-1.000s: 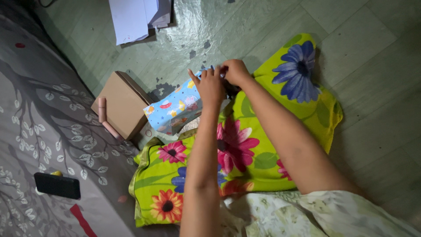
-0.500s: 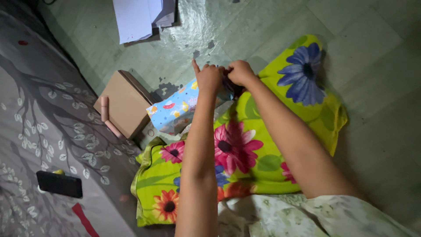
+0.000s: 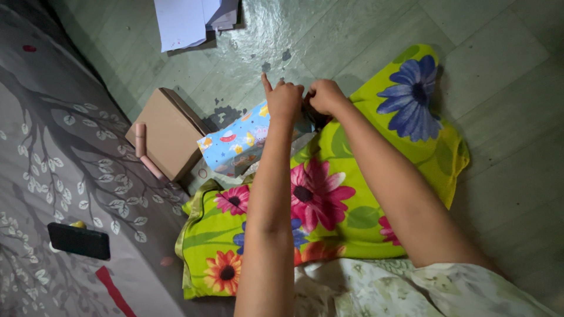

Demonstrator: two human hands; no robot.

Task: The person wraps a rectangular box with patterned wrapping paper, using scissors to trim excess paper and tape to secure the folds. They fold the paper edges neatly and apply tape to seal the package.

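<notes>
A box wrapped in light blue cartoon-print paper [image 3: 235, 144] lies at the far edge of a bright green flowered pillow [image 3: 352, 199]. My left hand [image 3: 282, 100] is at the box's far end with its fingers curled on the paper edge and the index finger raised. Close beside it, knuckles nearly touching, my right hand [image 3: 326, 97] is closed in a fist on a small dark object [image 3: 314, 117] that is mostly hidden. Both forearms reach out across the pillow.
A brown cardboard box [image 3: 167, 138] with two pink sticks [image 3: 141, 141] stands left of the wrapped box. White papers [image 3: 188, 20] lie on the green floor at the top. A black phone [image 3: 78, 240] rests on the grey leaf-print mat [image 3: 53, 152].
My left hand has gone from flat with spread fingers on the wrapped box to curled at its far end with the index finger up. Both hands stay close together.
</notes>
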